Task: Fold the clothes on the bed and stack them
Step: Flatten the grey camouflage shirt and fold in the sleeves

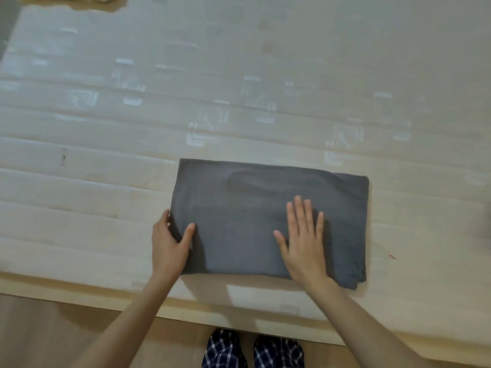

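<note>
Quilted cream mattress; smooth grey cloth rectangle lies flat.

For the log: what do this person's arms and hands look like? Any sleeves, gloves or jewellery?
Both forearms are bare as far as the picture shows, with no sleeves in view. The left hand and right hand wear no gloves, and no ring, watch or bracelet is visible. Below are dark blue-and-white checked trousers.

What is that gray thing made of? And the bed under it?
The gray folded cloth looks like soft, matte knit fabric, maybe cotton: it lies limp with rounded folds and no shine. The mattress seems covered in pale quilted fabric with a slight sheen: stitched ridges and woven square patterns catch light.
</note>
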